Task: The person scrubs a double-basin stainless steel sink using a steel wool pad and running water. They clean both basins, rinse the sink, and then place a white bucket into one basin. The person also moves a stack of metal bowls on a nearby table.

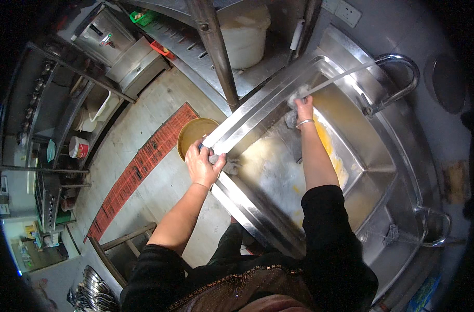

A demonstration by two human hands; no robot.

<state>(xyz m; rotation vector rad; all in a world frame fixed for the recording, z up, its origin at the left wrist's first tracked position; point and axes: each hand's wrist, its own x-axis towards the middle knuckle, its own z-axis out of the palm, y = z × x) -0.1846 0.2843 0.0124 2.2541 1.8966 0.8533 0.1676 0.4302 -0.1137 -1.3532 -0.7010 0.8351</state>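
Note:
My right hand [305,108] grips a grey scrubbing cloth or pad [290,117] inside the stainless steel sink [256,134], near its far wall. A thin stream of water from the curved faucet [410,68] reaches the cloth. At the sink's left corner my left hand [205,162] closes over the rim on a second grey cloth [231,167], part of which hangs inside the basin. Cloudy water with whitish foam [276,171] covers the basin floor. A yellow and white patch [326,138] lies along the right side, partly behind my right forearm; what it is I cannot tell.
Below the sink corner stands a round yellowish bucket [194,134]. A steel post [217,58] and a shelf with a large white tub [244,39] rise behind the sink. A second basin [381,234] adjoins at the right. Red matting [143,167] crosses the floor.

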